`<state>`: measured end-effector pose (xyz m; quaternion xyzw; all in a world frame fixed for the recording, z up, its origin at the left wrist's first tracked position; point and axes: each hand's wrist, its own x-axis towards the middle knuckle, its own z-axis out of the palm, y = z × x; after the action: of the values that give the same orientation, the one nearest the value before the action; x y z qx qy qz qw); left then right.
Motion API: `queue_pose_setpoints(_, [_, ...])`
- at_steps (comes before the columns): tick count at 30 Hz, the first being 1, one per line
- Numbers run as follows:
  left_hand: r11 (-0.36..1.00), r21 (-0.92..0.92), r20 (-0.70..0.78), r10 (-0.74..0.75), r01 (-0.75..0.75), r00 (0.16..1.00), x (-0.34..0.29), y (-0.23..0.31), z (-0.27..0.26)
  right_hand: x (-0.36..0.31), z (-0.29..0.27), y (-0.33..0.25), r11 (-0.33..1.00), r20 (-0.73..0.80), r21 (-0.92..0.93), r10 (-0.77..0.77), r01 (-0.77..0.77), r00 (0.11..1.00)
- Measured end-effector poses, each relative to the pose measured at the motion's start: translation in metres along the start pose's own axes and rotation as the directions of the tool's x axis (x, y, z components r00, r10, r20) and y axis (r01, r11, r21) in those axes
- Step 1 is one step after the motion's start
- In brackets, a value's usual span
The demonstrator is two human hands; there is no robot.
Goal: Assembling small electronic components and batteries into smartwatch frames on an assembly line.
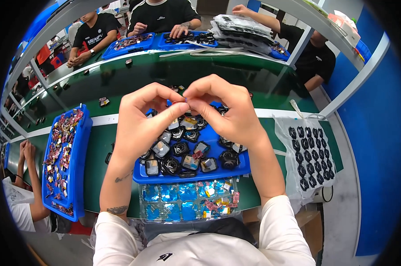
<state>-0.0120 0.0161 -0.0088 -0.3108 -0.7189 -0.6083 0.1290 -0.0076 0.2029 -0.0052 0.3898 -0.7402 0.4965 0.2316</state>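
Note:
My left hand [142,119] and my right hand [229,111] are raised with their fingertips meeting. Thumb and forefinger of each are pinched on something tiny and dark that I cannot make out; a bit of red shows beside it. Below them is a blue tray [191,178] of black watch cases [180,148], some with pale square faces and one with a pink circuit piece on it. Between the tray and my body lies a clear compartment tray [142,208]. It holds shiny blue film-covered pieces [169,212] and several small pink-and-yellow circuit parts [218,205].
A long blue bin [79,208] of small pink circuit parts stands at the left. To the right, rows of black watch cases [313,155] lie on a white plastic sheet. Beyond the green conveyor belt [147,73], people sit by blue bins and stacked trays [242,31]. White posts frame the bench.

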Motion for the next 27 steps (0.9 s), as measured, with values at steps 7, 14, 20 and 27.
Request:
queue_pose_setpoints(7, [0.97,-0.221,-0.045,-0.111,0.099,0.993,0.0,0.003,0.004,0.001,-0.024,0.003,1.0,0.124,-0.014,0.023,-0.021,0.992])
queue_pose_setpoints(14, [0.955,-0.254,0.055,-0.146,0.155,0.988,-0.003,0.002,0.008,0.0,-0.02,0.008,0.999,-0.032,0.051,0.003,-0.002,0.999])
queue_pose_setpoints(20, [0.987,-0.126,0.068,-0.089,0.097,0.994,-0.005,0.004,0.014,0.0,-0.016,0.006,0.983,-0.086,0.173,0.081,-0.065,0.993])
queue_pose_setpoints(27, [0.981,-0.126,0.059,-0.142,0.149,0.988,-0.004,-0.001,0.006,0.0,-0.008,0.009,0.958,-0.111,0.283,0.09,-0.055,0.99])
